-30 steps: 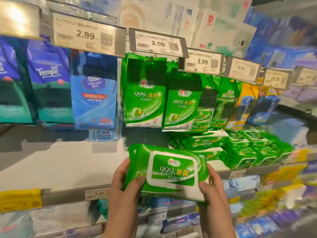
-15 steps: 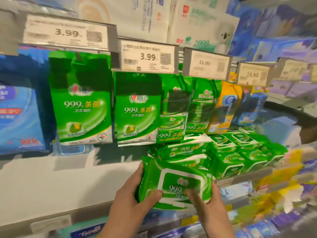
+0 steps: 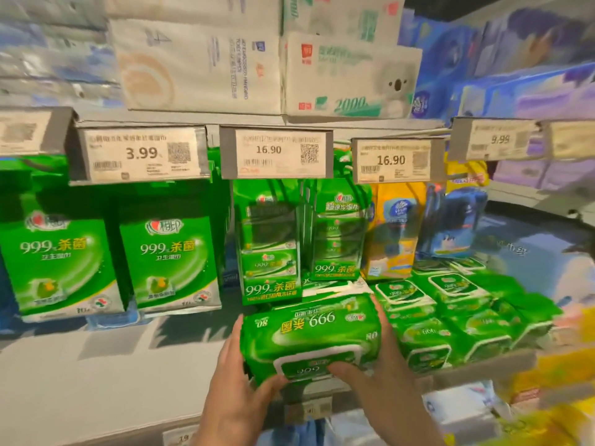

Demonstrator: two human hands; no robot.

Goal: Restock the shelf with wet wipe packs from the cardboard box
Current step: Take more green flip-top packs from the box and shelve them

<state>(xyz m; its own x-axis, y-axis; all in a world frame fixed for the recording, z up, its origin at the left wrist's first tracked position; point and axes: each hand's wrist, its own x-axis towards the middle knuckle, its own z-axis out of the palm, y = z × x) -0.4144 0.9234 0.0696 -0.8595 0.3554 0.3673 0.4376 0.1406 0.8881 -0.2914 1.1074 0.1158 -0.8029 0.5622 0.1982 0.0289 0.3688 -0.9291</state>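
While you are standing at the shelf (image 3: 96,391), both your hands are gripping one green wet wipe pack (image 3: 310,336) over the shelf's front edge. Your left hand (image 3: 240,394) is clasping its left end, the fingers running up the side and the thumb pressing the white flap lid at the near face. Your right hand (image 3: 383,378) is clasping the right end — thumb on the lid, fingers wrapping behind the pack. The pack is lying flat with its printed "999" reading upside down to you, and it is sitting just beside the stacked green wipe packs (image 3: 450,320) already filling the right part of the shelf. Behind it, hanging green multipacks (image 3: 272,249) are dangling under a 16.90 price tag (image 3: 277,152), and two larger green pouches (image 3: 170,262) are hanging to the left under a 3.99 price tag (image 3: 138,154). A yellow pack (image 3: 396,233) and a blue one (image 3: 450,220) are hanging further right. Pale tissue cartons (image 3: 199,66) are resting on the shelf above — their print is too blurred to read.
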